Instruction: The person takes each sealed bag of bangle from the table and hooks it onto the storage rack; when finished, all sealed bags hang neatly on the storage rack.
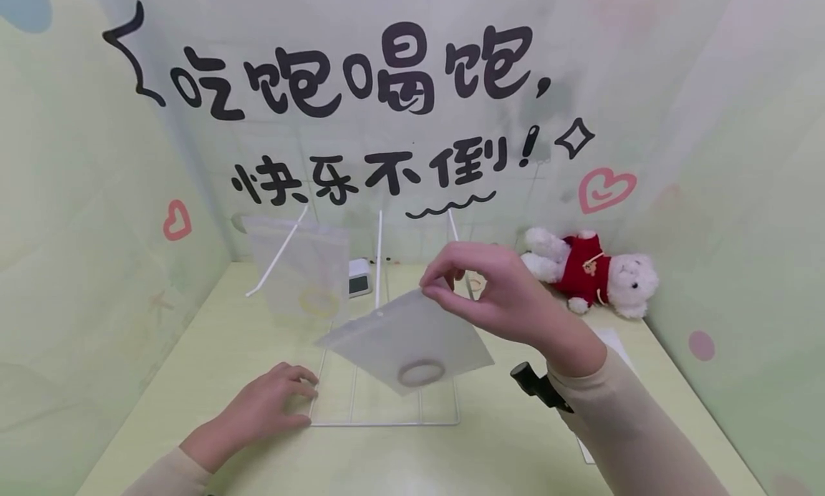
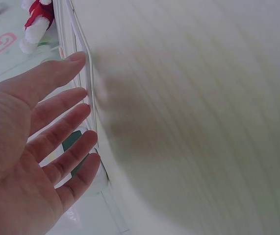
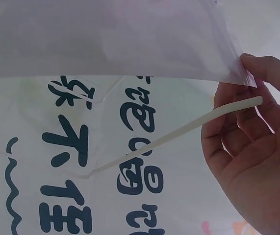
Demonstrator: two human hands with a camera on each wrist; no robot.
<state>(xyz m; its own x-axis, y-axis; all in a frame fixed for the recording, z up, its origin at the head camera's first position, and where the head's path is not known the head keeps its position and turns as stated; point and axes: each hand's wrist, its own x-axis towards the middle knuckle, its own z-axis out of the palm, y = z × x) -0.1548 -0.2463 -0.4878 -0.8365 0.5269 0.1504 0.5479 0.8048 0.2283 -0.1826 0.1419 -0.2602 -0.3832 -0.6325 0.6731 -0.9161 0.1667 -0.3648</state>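
Note:
My right hand [image 1: 499,292] pinches the top corner of a translucent plastic bag [image 1: 380,349] between thumb and index finger. The bag hangs tilted, with a pale ring-shaped item [image 1: 421,372] inside. Near its top edge is the tip of the middle prong of a white wire rack [image 1: 387,424]; whether the bag is threaded on it, I cannot tell. In the right wrist view one prong [image 3: 174,134] reaches close to the fingers. A second bag [image 1: 290,260], holding a yellowish ring [image 1: 319,303], hangs at the left prong. My left hand [image 1: 264,410] touches the rack's base with loosely extended fingers.
A white plush bear [image 1: 628,285] in red clothing lies at the back right. Behind the rack sits a small white device [image 1: 359,278] with a dark screen. Part of a white flat item [image 1: 615,346] shows beneath the right arm. Printed walls enclose the table [image 1: 193,360].

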